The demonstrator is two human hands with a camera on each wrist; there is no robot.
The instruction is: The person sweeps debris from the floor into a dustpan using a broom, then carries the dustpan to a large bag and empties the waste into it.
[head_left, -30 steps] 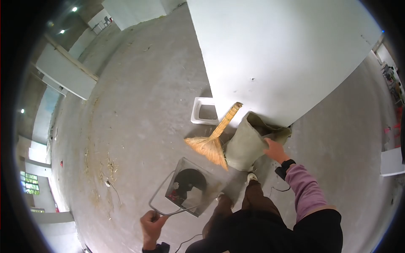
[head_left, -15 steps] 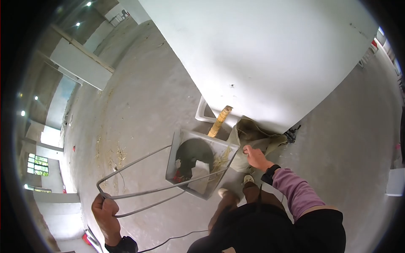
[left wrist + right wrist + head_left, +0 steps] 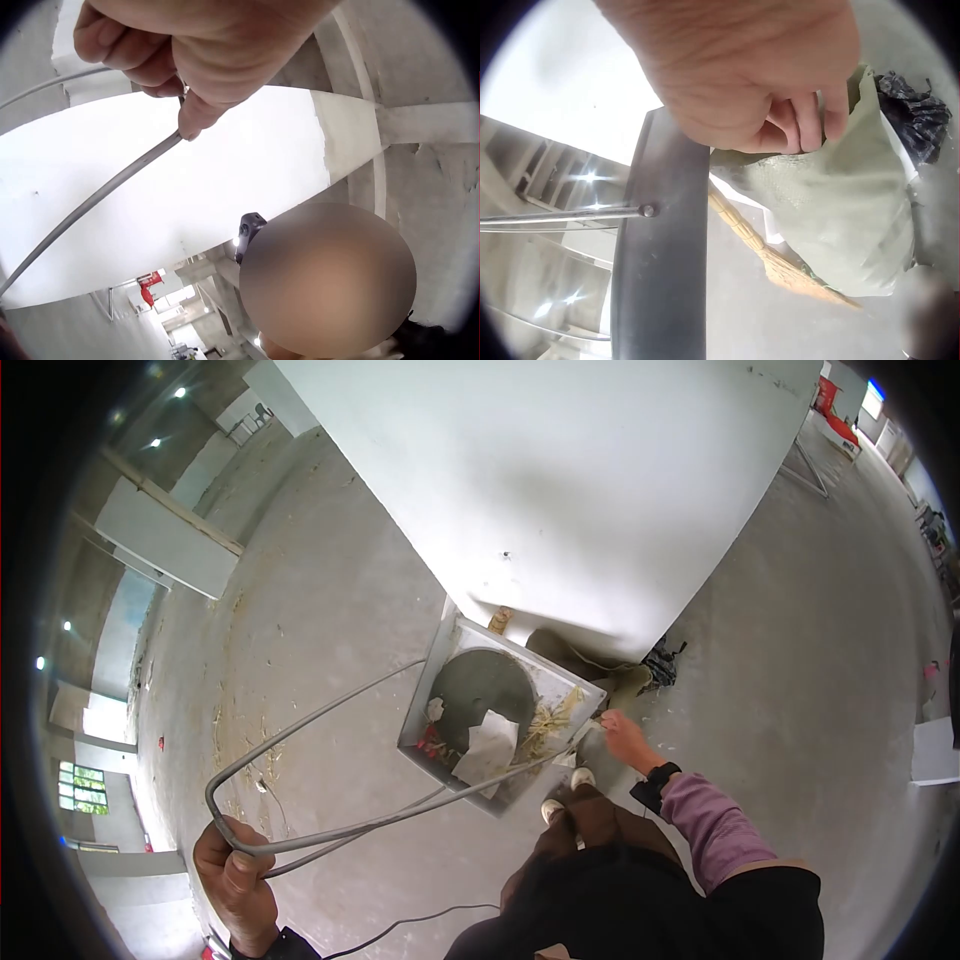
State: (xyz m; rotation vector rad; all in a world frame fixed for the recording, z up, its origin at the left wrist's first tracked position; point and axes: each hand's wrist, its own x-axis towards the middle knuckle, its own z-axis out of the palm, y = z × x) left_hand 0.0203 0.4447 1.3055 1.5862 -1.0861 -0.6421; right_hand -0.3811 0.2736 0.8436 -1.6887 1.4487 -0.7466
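My left hand (image 3: 238, 875) grips the far end of the long grey metal handle (image 3: 330, 837) of a box-shaped dustpan (image 3: 430, 760). The dustpan is raised and tilted, its open edge beside the sack. Inside it lie white paper (image 3: 488, 748), pale straw (image 3: 553, 722), red scraps (image 3: 428, 744) and a dark round patch. My right hand (image 3: 628, 742) is at the dustpan's right corner, fingers curled at the rim of a greenish woven sack (image 3: 840, 202). In the head view the dustpan hides much of the sack.
A straw broom (image 3: 780, 270) leans behind the dustpan, only its handle tip showing in the head view. The white wall (image 3: 560, 490) stands right behind the sack. Dark crumpled cloth (image 3: 662, 662) lies beside it. Straw bits litter the floor (image 3: 290, 590) at left.
The dustpan has risen from the floor and come across to the sack as my left hand drew the handle out to the left. It now covers the broom's head and the white tub.
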